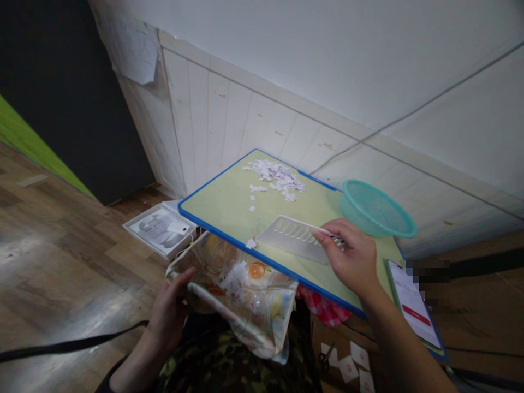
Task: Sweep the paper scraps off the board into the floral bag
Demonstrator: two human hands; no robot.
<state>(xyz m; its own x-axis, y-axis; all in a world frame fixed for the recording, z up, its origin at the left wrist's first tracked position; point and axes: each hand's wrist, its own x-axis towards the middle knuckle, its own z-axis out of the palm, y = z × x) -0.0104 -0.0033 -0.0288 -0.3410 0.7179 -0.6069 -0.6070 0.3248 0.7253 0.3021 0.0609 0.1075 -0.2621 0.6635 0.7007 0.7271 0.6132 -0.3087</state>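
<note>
Pinched in my right hand [352,254] is a white slotted scraper [286,245], its blade standing on the pale green top of a blue-edged table [216,202]. Beside the scraper's left end, a few paper bits [251,243] lie at the near edge. My left hand [174,297] grips the rim of a fruit-print cloth bag [266,322] and spreads its mouth below that edge. Many small white paper bits [235,281] lie inside the bag. A pile of similar printed paper bits [276,176] sits toward the far corner of the tabletop.
A turquoise plastic bowl [376,207] stands at the table's far right, and a phone [413,305] lies at its right edge. Left of the table is an open white box [161,229]. Scissors [325,357] and white cards [347,368] lie below. A wall runs behind.
</note>
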